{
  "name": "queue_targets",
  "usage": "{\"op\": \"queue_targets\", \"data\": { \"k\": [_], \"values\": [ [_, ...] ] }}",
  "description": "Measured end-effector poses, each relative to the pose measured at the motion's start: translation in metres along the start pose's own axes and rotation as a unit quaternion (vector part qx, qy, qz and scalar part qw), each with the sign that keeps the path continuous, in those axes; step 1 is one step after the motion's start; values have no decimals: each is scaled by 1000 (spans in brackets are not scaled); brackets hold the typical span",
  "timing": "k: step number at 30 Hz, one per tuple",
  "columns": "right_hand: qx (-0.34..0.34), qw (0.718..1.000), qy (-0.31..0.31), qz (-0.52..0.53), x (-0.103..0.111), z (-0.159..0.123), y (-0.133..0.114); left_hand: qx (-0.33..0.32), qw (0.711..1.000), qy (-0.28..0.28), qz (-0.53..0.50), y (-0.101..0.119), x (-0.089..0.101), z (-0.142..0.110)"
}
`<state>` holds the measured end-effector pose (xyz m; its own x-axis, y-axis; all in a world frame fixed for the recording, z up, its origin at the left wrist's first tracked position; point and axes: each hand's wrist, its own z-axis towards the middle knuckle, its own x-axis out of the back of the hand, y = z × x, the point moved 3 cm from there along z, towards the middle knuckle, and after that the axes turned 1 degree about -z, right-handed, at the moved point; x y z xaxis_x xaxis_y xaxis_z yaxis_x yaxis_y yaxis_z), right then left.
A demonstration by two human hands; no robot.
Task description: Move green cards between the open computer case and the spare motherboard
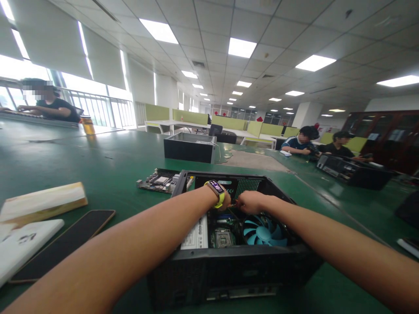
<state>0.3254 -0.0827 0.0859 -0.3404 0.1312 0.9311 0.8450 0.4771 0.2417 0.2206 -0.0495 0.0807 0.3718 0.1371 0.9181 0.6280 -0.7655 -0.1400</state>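
An open black computer case (pixel 229 266) stands on the green table (pixel 108 170) in front of me. Inside lie a blue cooling fan (pixel 263 231), a bare processor socket (pixel 223 238) and a white strip (pixel 198 233). Both my arms reach into the case at its far side. My left hand (pixel 225 201), with a yellow-strapped watch (pixel 216 191) on the wrist, is bent down inside; its fingers are hidden. My right hand (pixel 250 202) is closed in a pinch right next to it, on something small that I cannot make out.
A loose circuit board (pixel 159 180) lies just left of the case. A phone (pixel 62 244), a white box (pixel 22 248) and a wooden block (pixel 42 203) lie at my left. Other computer cases (pixel 190 148) (pixel 353 172) stand farther back. Three other people sit at the table.
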Motion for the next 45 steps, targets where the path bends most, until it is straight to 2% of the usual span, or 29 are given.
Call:
{"op": "queue_targets", "data": {
  "k": [3, 11, 20, 24, 30, 39, 45],
  "values": [
    [-9, 1000, -9, 2, 1, -2, 0, 25, 999, -38, 20, 1, -1, -3],
    [-14, 1000, -6, -3, 3, -4, 0, 40, 996, -79, 25, 2, 0, -4],
    [0, 1000, 10, -11, 4, -4, -2, 45, 993, -102, 22, -1, -1, 0],
    [27, 999, 44, -12, 7, -3, -1, 54, 994, -95, 12, -4, 0, -1],
    [29, 998, 55, -4, 6, 0, 4, 33, 991, -132, 21, -4, 4, -1],
    [35, 998, 14, 42, 2, 2, 3, 57, 991, -117, -18, -10, -1, 5],
    [6, 1000, -5, 22, -1, 2, 4, 31, 997, -65, -20, -11, -11, 11]
  ]
}}
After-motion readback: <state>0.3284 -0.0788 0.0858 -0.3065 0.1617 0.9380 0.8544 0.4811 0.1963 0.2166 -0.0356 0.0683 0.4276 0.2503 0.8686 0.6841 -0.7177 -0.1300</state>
